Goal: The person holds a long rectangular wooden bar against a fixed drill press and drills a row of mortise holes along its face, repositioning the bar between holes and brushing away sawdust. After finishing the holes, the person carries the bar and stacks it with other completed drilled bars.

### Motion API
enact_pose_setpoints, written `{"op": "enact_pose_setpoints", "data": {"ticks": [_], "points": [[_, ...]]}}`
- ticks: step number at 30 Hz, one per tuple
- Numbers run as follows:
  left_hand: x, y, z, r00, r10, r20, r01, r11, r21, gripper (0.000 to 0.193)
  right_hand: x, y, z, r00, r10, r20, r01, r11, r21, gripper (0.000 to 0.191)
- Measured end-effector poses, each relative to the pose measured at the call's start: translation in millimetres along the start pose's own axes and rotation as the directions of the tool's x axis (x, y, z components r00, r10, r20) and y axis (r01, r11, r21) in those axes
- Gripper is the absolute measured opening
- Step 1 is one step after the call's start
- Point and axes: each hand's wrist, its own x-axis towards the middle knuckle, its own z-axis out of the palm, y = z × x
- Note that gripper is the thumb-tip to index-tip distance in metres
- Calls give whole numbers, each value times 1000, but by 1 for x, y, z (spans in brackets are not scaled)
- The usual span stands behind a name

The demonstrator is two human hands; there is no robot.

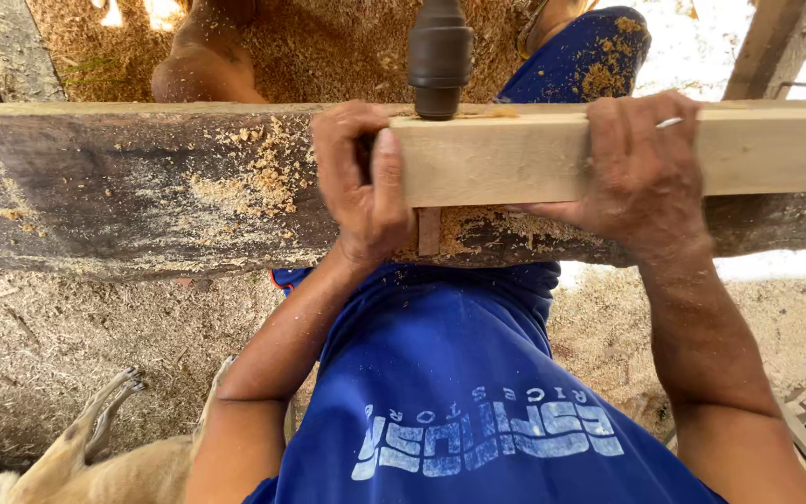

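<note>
The left hand is clamped around the end of a pale wooden plank, thumb pressed on its front face. The right hand grips the same plank further along, fingers curled over its top edge. The plank lies along a dark, rough beam dusted with sawdust. A dark drill chuck stands upright on the plank's top face, between the two hands and just beside the left one, with shavings curling at its tip. A small wooden peg hangs beneath the plank's end. Sawdust covers the floor. The person wears a blue shirt. A tan animal lies at the lower left.
</note>
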Motion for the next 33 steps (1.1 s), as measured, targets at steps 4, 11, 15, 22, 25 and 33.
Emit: {"op": "enact_pose_setpoints", "data": {"ticks": [4,11,15,22,25,33], "points": [[1,-8,-12,999,30,-33,-30,999,-22,9,13,-11,1,998,-51,-25,51,999,-13,107],[8,-18,-56,998,14,-63,-17,999,-49,11,30,-46,8,993,-63,-97,68,997,45,105],[4,-19,-61,999,-4,-39,0,994,-110,12,27,-58,9,998,-38,-45,40,998,45,109],[1,-12,-64,998,-45,-53,43,998,-43,13,26,-53,12,998,-66,-21,67,996,55,109],[10,-20,-57,997,-26,-75,18,994,-108,12,33,-49,11,999,-43,-32,45,997,67,106],[0,-4,-54,996,4,-90,-9,999,-54,11,28,-56,1,997,-62,-55,67,994,85,103]]}}
